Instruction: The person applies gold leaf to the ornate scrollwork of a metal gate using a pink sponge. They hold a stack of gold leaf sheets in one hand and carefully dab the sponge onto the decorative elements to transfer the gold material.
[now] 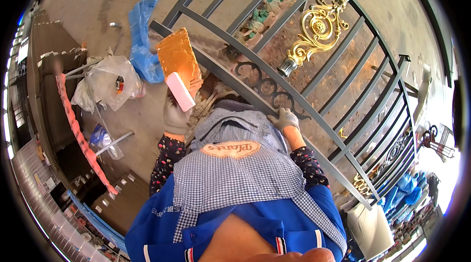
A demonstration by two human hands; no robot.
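My left hand [175,116], in a grey glove, is closed around a pale pink sponge-like block [180,91]. Against the block lies a flat, gold-smeared board [177,52] with ragged edges; whether my fingers grip it too is hidden. A dark grey metal railing [230,76] with curved bars stretches across in front of me. My right hand [285,119], also gloved, has its fingers over the railing's near bar, beside black scrollwork [262,85]. Between two bars sits a gold scroll ornament [318,29] with silvery ends.
Left of me, blue plastic sheeting [143,41] and a clear plastic bag [113,80] lie near a red-coated stand bar [73,120]. Rags with green patches [267,9] lie under the railing. More railings [392,149] and blue wrapping [405,188] are at right.
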